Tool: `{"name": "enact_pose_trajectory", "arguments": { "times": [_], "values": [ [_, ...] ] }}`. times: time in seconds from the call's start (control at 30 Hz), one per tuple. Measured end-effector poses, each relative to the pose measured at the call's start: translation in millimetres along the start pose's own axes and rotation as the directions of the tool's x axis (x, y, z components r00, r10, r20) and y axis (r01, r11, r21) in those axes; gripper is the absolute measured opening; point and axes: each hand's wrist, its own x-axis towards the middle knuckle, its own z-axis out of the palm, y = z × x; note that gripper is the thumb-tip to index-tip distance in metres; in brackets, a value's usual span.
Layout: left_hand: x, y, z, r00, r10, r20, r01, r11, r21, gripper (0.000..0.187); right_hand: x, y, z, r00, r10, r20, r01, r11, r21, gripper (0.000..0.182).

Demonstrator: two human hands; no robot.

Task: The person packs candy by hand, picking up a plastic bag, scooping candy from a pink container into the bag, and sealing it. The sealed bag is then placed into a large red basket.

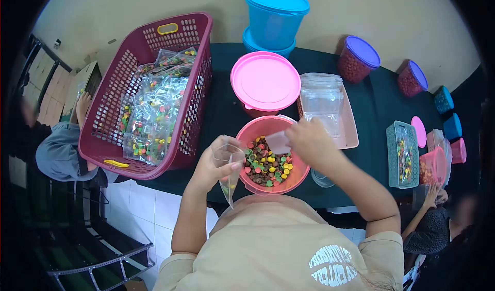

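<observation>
My left hand (219, 159) is closed around a clear plastic bag (228, 188), its mouth spread and its pointed lower end hanging down with a little green and yellow inside. My right hand (312, 139) grips a pale pink scoop (278, 142), tilted over the bowl. Below the scoop, a round pink bowl (301, 180) holds brown, green, yellow and red button-shaped sweets (268, 162). Just behind the bowl stands a tub with a pink lid (265, 79). Flat clear bags (322, 103) lie stacked in a pale pink tray (351, 128) beyond my right hand.
A maroon basket (203, 85) of filled bags (154, 110) stands left. Blue tubs (276, 18) are stacked against the wall; purple-lidded tubs (359, 59) stand right. A green basket (394, 157) sits farther right. One person (62, 152) is at left, another (433, 224) at right.
</observation>
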Motion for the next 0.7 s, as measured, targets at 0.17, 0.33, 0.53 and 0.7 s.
{"name": "enact_pose_trajectory", "arguments": {
  "times": [0.17, 0.33, 0.53, 0.7],
  "values": [
    [-2.7, -1.6, 2.1, 0.998, -0.039, -0.054, 0.045, 0.992, 0.115, 0.056, -20.5, -49.1, 58.6, 0.920, -0.083, 0.382, 0.037, 0.991, 0.128, 0.016],
    [-10.4, -15.0, 4.7, 0.995, -0.085, -0.049, 0.091, 0.984, 0.155, 0.057, -18.7, -44.2, 46.3, 0.910, -0.145, 0.388, -0.068, 0.872, 0.485, 0.012],
    [-11.8, -35.9, 5.3, 0.991, 0.040, -0.129, -0.030, 0.997, 0.073, 0.071, -23.9, -25.3, 21.1, 0.916, -0.009, 0.402, -0.300, 0.651, 0.697, 0.014],
    [-10.8, -41.2, 2.3, 0.975, 0.176, -0.132, -0.157, 0.977, 0.143, 0.076, -29.4, -11.4, 3.8, 0.941, 0.132, 0.312, -0.315, 0.681, 0.661, 0.014]
  ]
}}
